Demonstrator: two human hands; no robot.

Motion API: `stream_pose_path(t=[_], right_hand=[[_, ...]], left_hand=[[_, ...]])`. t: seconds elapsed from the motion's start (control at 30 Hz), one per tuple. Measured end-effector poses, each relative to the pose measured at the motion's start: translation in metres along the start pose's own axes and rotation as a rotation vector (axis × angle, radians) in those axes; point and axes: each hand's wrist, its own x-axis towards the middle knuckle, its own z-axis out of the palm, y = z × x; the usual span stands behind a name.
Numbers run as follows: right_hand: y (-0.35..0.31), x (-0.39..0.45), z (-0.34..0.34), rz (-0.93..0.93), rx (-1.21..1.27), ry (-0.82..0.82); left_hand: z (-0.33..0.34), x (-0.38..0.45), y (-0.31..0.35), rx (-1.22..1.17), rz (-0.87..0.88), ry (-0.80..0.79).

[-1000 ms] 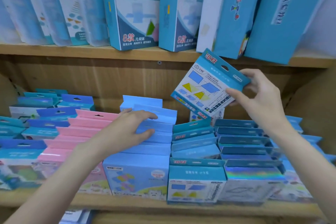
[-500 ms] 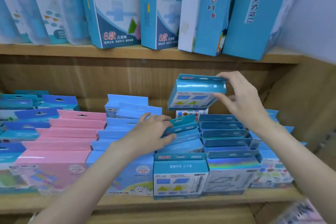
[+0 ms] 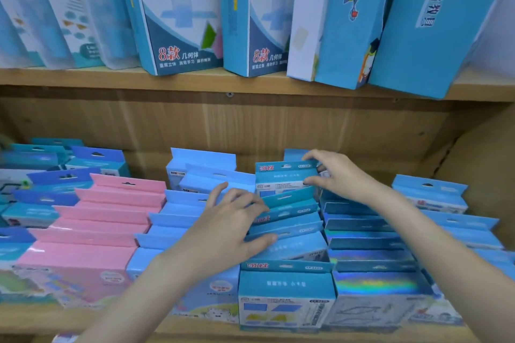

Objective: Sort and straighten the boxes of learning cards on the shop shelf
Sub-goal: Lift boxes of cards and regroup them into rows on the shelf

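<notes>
Right, I have the teal card box (image 3: 285, 177) pinched in my right hand (image 3: 338, 175), thumb on its front face and fingers over its hang-tab edge, at the back end of the teal row (image 3: 287, 220) that runs down the lower shelf (image 3: 195, 327). My left hand (image 3: 231, 227) lies flat, fingers spread and gripping nothing, across the tops of that row and the pale blue row (image 3: 178, 211) just beside it, pressing the boxes forward.

To do this step well, I judge the left palm should hold the row leaning toward the shelf's front lip, so the gap behind stays free. The box should go in upright and square, hang tab up, its printed face toward the front like the others, then be pushed snug against its neighbour.

The boxes are thin glossy cardboard, rectangular, each with a flat punched tab. Left of the teal row stand the pale blue and pink boxes (image 3: 111, 211); on its right sit holographic boxes (image 3: 370, 284) with a rainbow sheen. These light cartons likely dent, so I would press gently.
</notes>
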Motion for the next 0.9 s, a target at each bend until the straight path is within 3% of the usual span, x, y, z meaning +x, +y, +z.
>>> stream_pose_path(t=[0.1,0.23,0.33,0.53,0.73,0.9], right_hand=[[0.002,0.006,-0.003,0.011,-0.020,-0.114],[-0.011,0.002,-0.015,-0.116,0.049,-0.134],[-0.018,0.009,-0.010,-0.142,-0.119,-0.245],[-0.018,0.022,-0.009,-0.091,-0.253,-0.172],[-0.004,0.023,-0.003,0.029,-0.204,-0.049],[-0.003,0.024,-0.003,0.050,-0.200,-0.057]], left_hand=[[-0.002,-0.002,-0.004,0.003,0.001,-0.012],[-0.004,-0.001,-0.007,-0.025,-0.016,-0.046],[-0.005,0.000,-0.007,-0.041,-0.012,-0.054],[-0.005,0.000,-0.009,-0.102,-0.001,-0.029],[-0.002,0.000,-0.010,-0.140,-0.008,-0.013],[-0.001,0.000,-0.012,-0.158,-0.001,0.003]])
